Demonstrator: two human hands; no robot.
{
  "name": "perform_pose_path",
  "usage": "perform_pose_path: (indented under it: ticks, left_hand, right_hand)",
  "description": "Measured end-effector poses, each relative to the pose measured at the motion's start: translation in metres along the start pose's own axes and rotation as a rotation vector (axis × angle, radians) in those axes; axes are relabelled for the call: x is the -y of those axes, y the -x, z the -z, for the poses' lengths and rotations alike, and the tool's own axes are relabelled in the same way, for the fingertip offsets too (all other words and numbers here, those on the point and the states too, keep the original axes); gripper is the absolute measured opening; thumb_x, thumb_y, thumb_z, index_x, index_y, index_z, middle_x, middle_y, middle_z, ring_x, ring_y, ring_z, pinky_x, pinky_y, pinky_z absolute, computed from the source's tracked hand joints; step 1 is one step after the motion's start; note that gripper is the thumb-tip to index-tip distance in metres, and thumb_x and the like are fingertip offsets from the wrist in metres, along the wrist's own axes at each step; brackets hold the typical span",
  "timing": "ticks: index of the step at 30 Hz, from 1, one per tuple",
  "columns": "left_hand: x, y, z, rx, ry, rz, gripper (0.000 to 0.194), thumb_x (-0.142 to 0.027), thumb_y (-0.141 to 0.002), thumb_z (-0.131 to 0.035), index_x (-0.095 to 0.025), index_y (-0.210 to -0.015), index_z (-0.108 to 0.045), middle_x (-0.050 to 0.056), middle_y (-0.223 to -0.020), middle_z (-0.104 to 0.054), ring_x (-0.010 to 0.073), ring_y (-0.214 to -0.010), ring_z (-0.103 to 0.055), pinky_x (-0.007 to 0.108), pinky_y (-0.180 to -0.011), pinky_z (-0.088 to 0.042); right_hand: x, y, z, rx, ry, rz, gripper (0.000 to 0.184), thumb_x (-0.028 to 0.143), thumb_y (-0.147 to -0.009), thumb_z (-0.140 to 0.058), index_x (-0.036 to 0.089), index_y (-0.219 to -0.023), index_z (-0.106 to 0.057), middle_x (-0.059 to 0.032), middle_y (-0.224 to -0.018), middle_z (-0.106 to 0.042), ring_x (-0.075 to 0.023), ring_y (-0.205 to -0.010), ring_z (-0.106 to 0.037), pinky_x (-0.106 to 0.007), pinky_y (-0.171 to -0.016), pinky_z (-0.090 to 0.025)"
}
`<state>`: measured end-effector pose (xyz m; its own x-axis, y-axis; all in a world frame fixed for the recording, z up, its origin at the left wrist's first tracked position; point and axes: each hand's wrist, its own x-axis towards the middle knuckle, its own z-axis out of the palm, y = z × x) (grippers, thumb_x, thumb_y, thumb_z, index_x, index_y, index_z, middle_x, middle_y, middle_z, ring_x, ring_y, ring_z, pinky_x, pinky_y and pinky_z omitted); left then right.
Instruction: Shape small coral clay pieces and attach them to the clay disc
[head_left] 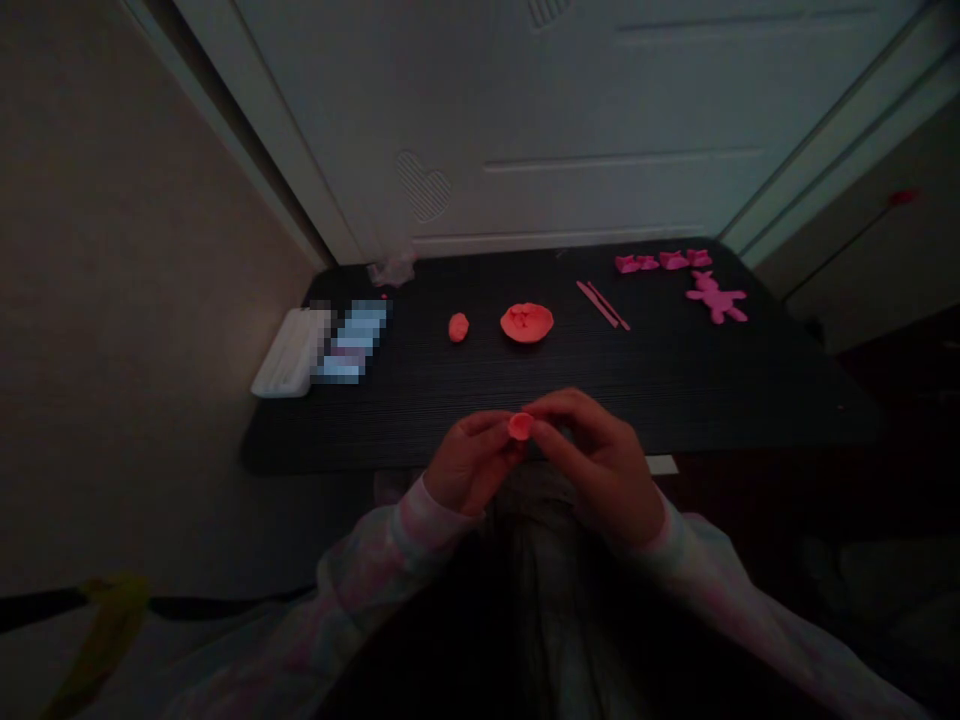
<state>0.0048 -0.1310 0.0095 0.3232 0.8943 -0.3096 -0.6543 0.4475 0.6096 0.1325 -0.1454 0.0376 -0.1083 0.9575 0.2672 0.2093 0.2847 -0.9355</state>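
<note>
Between the fingertips of my left hand (472,455) and my right hand (596,460) is a small, round, cupped piece of coral-pink modelling clay (520,427). Both hands pinch it from opposite sides, just over the table's front edge. Beyond them on the table lies a shallow clay bowl (526,324) of the same colour, with small pieces inside it. To its left is a lump of clay (458,327). Two thin pink modelling tools (602,306) lie side by side to the bowl's right.
The black table (420,400) stands against a white door (555,120). At its left are a white tray (292,350) and a blurred-out blue item (352,342), with crumpled clear plastic (392,271) behind. On the right lie a pink bunny-shaped figure (717,298) and several pink bow-like pieces (673,260).
</note>
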Motion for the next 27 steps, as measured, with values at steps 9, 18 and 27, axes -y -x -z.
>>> perform_pose_path:
  ticks: [9, 18, 27]
  left_hand:
    - [-0.0072, 0.0004, 0.003, 0.027, -0.108, 0.081, 0.012, -0.015, -0.048, -0.072, -0.013, -0.058, -0.067, 0.001, -0.056, -0.065, 0.0094, -0.055, -0.057, 0.022, -0.057, -0.044]
    - [-0.0073, 0.0015, -0.0018, 0.018, -0.167, 0.028, 0.014, -0.017, -0.048, -0.073, -0.015, -0.06, -0.067, 0.0, -0.054, -0.063, 0.0073, -0.052, -0.054, 0.02, -0.053, -0.041]
    - [-0.0015, -0.0001, 0.0075, -0.01, -0.473, -0.313, 0.01, -0.017, -0.058, -0.068, -0.022, -0.066, -0.068, -0.002, -0.065, -0.066, 0.0092, -0.06, -0.057, 0.021, -0.06, -0.043]
  right_hand:
    - [0.0065, -0.005, 0.0092, 0.123, -0.004, -0.198, 0.007, 0.025, -0.07, -0.059, 0.018, -0.07, -0.057, 0.0022, -0.064, -0.054, -0.0105, -0.063, -0.049, -0.024, -0.059, -0.039]
    - [0.0028, -0.0043, 0.0058, 0.095, -0.233, -0.322, 0.01, 0.026, -0.069, -0.06, 0.017, -0.068, -0.055, 0.0028, -0.063, -0.056, -0.0097, -0.061, -0.052, -0.023, -0.058, -0.042]
    - [-0.0032, -0.0025, 0.0008, 0.028, -0.354, -0.31, 0.006, 0.026, -0.073, -0.057, 0.019, -0.075, -0.056, 0.0028, -0.067, -0.058, -0.0087, -0.063, -0.054, -0.022, -0.059, -0.043]
